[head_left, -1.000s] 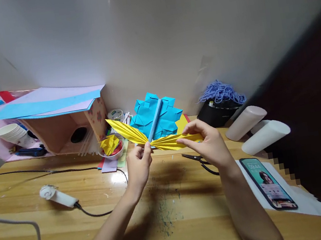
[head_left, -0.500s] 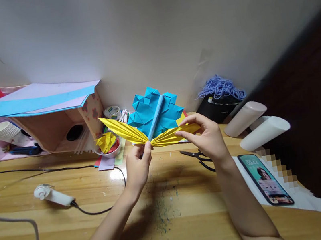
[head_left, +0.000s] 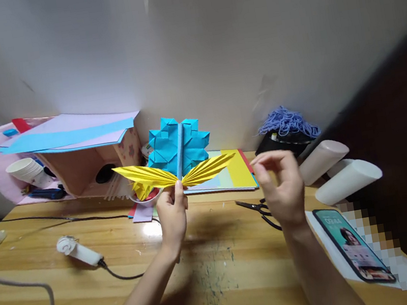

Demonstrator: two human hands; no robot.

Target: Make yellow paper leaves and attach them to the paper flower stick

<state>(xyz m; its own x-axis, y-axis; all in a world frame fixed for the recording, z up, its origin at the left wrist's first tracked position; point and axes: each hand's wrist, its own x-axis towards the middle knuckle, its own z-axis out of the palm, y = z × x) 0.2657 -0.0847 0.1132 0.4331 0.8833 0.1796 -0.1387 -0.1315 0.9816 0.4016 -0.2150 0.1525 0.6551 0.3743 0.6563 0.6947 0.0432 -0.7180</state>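
My left hand [head_left: 173, 214] is closed round the lower end of a paper flower's stem, thumb upright along its front. The flower has a blue folded-paper head [head_left: 162, 148], a pale blue rolled stem [head_left: 180, 151] running up over it, and two yellow pleated leaves [head_left: 211, 167] spread sideways just above my grip. Off to the right, apart from the flower, my right hand [head_left: 284, 188] hangs in the air. Its fingers are curved with a gap between thumb and forefinger, and nothing shows in them. Black scissors [head_left: 254, 207] lie on the table just left of my right hand.
A glue gun [head_left: 80, 252] with a black cord lies on the wooden table [head_left: 134, 302] at left. Behind are a box topped with paper [head_left: 69, 135], paper cups [head_left: 26, 170] and coloured sheets [head_left: 237, 170]. White rolls [head_left: 347, 181] and a phone [head_left: 353, 244] are at right.
My right hand has let go of the right yellow leaf and moved away to the right. The flower in my left hand has turned more upright and shifted slightly left.
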